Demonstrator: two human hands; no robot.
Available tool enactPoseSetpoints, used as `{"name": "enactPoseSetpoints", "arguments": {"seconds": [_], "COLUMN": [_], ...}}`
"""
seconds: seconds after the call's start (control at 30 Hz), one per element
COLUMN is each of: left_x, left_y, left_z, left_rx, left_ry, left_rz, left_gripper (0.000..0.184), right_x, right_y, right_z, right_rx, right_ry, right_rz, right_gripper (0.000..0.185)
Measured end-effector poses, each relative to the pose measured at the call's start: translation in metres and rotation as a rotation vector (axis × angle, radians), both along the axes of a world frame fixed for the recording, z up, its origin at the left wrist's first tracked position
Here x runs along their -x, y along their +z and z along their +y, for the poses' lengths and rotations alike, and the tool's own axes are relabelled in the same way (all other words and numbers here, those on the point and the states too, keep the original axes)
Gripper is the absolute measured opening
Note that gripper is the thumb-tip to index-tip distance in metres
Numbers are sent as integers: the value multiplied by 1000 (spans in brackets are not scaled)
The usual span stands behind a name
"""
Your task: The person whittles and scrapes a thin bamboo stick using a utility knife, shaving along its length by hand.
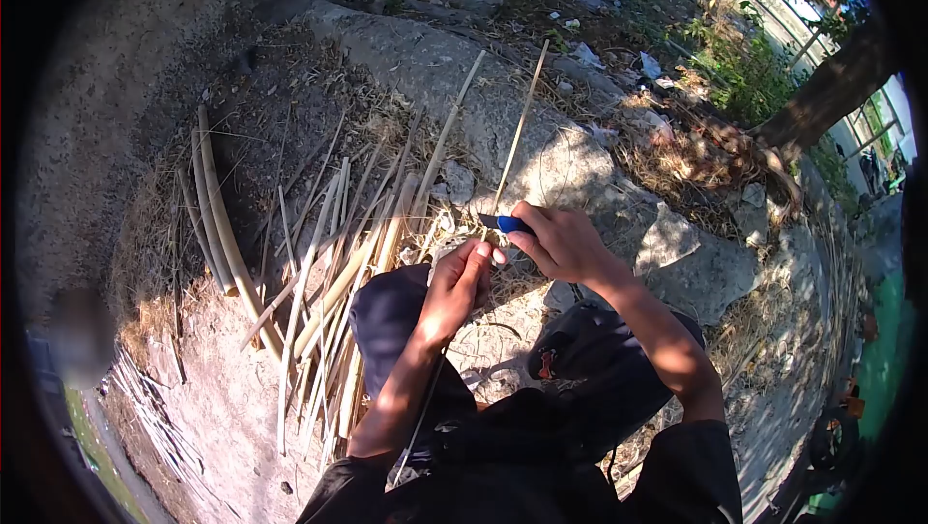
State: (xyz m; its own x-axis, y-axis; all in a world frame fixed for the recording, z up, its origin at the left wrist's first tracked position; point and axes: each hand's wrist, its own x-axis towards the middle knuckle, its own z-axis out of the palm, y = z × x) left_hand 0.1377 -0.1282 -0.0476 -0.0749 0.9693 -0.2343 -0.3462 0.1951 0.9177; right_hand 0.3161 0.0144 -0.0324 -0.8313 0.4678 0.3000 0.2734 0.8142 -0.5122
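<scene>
My left hand [457, 290] is closed around a thin bamboo strip [523, 118] in front of my knees. The strip rises away from me at a slant, and its lower part runs down past my left forearm. In my right hand [565, 247] is a knife with a blue handle [514, 224]. Its short dark blade lies against or just beside the strip, slightly above my left fingers. I cannot tell whether the edge is cutting into it.
Several bamboo strips [333, 273] lie in a loose pile to the left, beside thicker curved bamboo poles [220, 205]. A large rock [570, 171] is ahead, with dry grass and litter beyond. A tree trunk [831, 89] leans at the upper right.
</scene>
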Motion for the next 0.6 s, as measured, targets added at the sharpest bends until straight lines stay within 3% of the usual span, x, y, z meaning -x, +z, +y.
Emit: {"name": "enactPoseSetpoints", "arguments": {"seconds": [0.13, 0.4, 0.6], "left_x": [-5, 0, -3], "left_y": [-12, -22, -19], "left_z": [1, 2, 1], "left_rx": [-7, -124, -143], "left_ry": [68, 203, 291], "left_rz": [134, 759, 796], "left_gripper": [34, 28, 22], "right_x": [2, 15, 26], "right_y": [-9, -19, -45], "right_z": [-4, -6, -4], "right_rx": [-49, -137, -272], "right_ry": [-60, -125, -160], "right_rz": [-12, -24, -20], "right_gripper": [27, 29, 29]}}
